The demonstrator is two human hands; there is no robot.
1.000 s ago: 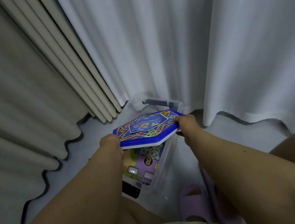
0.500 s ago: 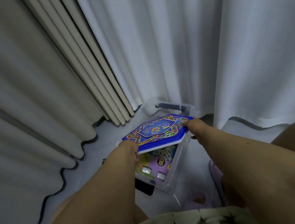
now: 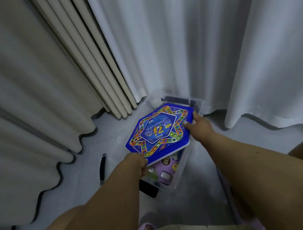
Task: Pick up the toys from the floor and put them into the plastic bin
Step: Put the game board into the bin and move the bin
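Observation:
A blue hexagonal board game (image 3: 159, 132) with a coloured star pattern lies tilted over the open top of the clear plastic bin (image 3: 200, 105). My left hand (image 3: 137, 162) grips its near left corner. My right hand (image 3: 198, 122) holds its far right edge with the thumb on top. Under the board, inside the bin, a purple toy with white buttons (image 3: 166, 174) shows partly; the rest of the bin's contents is hidden.
The bin stands on a pale floor in a corner of hanging curtains, beige at left (image 3: 34, 88), white at right (image 3: 214, 45). A clear lid with a black handle (image 3: 102, 168) lies left of the bin. A purple slipper (image 3: 147, 227) shows at the bottom.
The board game has dropped lower and tipped toward me over the bin, both hands still holding it. The view has risen and pulled back from the bin.

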